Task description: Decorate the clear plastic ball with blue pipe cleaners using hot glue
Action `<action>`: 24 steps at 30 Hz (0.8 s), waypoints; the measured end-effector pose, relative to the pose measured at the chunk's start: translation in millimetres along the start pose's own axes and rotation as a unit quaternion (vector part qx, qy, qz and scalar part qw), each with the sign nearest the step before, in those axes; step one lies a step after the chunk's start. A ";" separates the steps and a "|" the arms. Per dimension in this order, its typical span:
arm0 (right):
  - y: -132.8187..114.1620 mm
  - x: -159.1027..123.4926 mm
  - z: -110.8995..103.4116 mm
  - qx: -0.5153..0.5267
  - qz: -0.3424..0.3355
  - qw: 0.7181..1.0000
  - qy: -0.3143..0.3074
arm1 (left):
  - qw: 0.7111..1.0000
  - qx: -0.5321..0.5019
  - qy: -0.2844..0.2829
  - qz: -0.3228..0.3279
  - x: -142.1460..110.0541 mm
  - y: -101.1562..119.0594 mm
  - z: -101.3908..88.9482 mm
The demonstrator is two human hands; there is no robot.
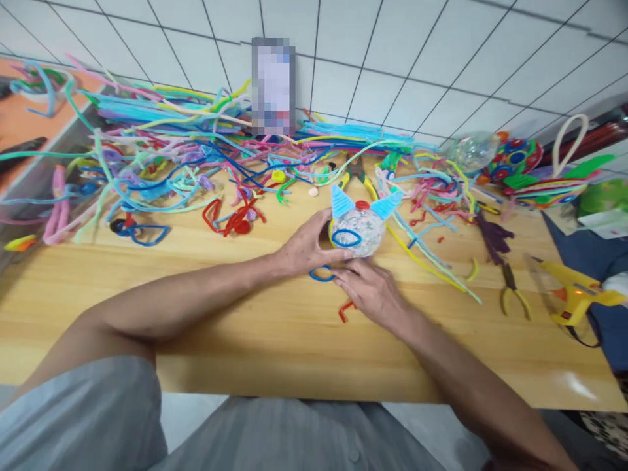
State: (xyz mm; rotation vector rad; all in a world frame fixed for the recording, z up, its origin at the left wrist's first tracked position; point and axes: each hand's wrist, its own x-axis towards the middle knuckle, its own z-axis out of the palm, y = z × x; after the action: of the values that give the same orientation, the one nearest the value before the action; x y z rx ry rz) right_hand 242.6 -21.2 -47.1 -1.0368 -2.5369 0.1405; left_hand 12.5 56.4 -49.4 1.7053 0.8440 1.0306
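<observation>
My left hand (308, 245) is wrapped round the left side of a clear ball (366, 235) stuffed with speckled scraps. Two light-blue pointed ears (387, 205) and a red coil (362, 205) top the ball, and a dark-blue pipe cleaner oval (346, 238) lies against its front. Just below the ball, the fingertips of my right hand (370, 288) pinch the end of a second blue pipe cleaner loop (321, 274); part of those fingers is hidden. A bent red pipe cleaner piece (345, 311) lies on the table beneath my right hand.
Tangled pipe cleaners (171, 163) cover the back of the wooden table (235, 347). A phone (273, 88) stands against the tiled wall. Pliers (514, 294) and a yellow glue gun (581, 294) lie at right; more pliers (357, 173) lie behind the ball. Decorated balls (517, 154) sit back right.
</observation>
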 end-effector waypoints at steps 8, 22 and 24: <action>-2.2 -0.4 5.4 -0.044 -0.028 0.999 0.011 | 1.000 0.018 0.000 0.023 -1.3 -1.6 -1.7; 11.0 1.5 17.3 -0.029 -0.034 0.999 0.002 | 0.999 0.019 -0.006 0.031 5.2 -9.6 0.7; 11.6 1.0 15.6 -0.021 -0.019 1.000 0.000 | 0.999 0.024 -0.005 0.027 6.3 -9.7 1.5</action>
State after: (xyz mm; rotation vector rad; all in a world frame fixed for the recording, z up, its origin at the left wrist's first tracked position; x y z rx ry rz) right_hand 243.3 -11.3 -63.8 -1.0035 -2.5678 0.0759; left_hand 15.6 64.4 -57.2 1.7816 0.8253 1.0451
